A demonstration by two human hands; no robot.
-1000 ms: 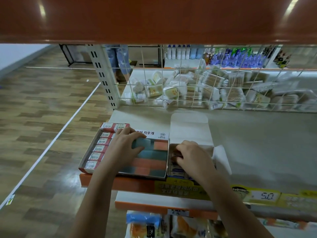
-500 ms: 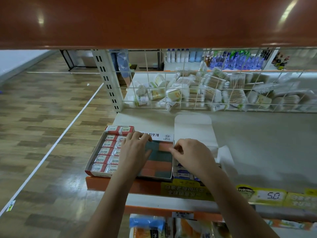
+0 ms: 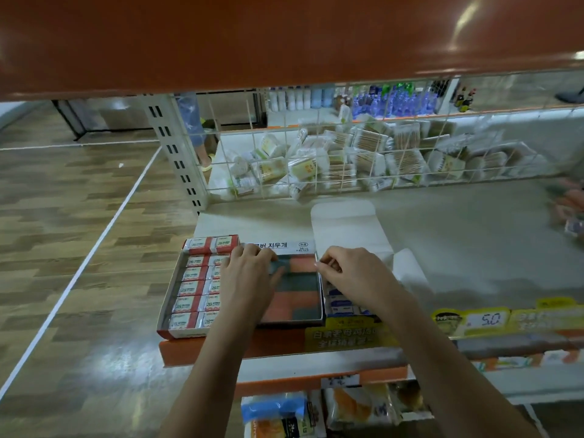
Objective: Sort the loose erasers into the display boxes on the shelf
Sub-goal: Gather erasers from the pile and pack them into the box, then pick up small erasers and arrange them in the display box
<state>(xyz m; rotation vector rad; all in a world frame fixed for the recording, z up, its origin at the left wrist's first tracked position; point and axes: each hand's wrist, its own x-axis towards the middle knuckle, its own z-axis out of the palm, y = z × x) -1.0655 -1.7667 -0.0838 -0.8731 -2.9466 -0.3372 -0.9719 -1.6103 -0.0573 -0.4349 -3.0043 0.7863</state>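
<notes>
Three display boxes stand side by side at the shelf's front left. The left box holds rows of red-and-white 2B erasers. Orange and dark green erasers fill the middle box. The right box, with its white flap open, holds blue-and-white erasers. My left hand lies over the middle box's left side, its fingertips on a dark green eraser in the back row. My right hand has curled fingers and pinches the right box's left wall at its back corner.
The grey shelf board stretches off to the right of the boxes. A wire mesh backs it, with packets of cotton swabs behind. An orange shelf hangs low overhead. Price tags line the front edge. Blurred items sit far right.
My left hand slid from the middle box's centre toward its back row. My right hand came out of the right box and moved to that box's back-left corner.
</notes>
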